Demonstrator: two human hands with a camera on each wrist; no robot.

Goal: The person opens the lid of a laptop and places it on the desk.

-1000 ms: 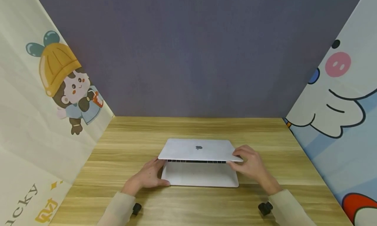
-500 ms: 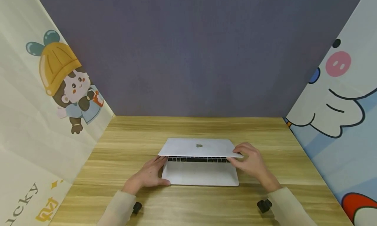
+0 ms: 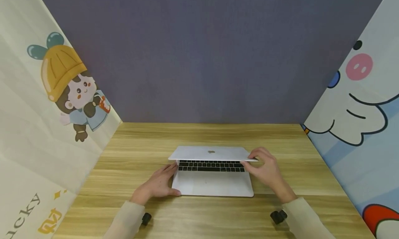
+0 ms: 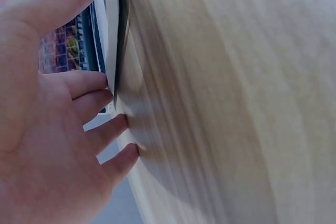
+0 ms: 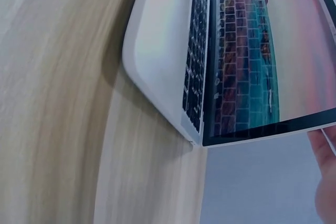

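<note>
A silver laptop (image 3: 215,184) lies on the wooden table, its lid (image 3: 193,153) tilted up partway and its dark keyboard (image 3: 209,165) showing beneath. My right hand (image 3: 265,168) pinches the lid's right front corner between thumb and fingers. In the right wrist view the lit screen (image 5: 296,51) reflects the keys, and part of that hand shows at the frame's right edge. My left hand (image 3: 158,184) rests along the left side of the base, thumb at the front corner. Its fingers (image 4: 113,129) are spread and nearly straight in the left wrist view, some touching the tabletop.
Wood-grain table (image 3: 199,218) surrounds the laptop. A dark grey panel (image 3: 199,59) stands behind it. Cartoon-printed sheets flank both sides, the left sheet (image 3: 31,128) and the right sheet (image 3: 374,145). Small black devices sit by both wrists.
The lid has risen, my right hand lifting its corner and tilting it back, so several rows of keys now show where only a thin strip did. My left hand has stayed put.
</note>
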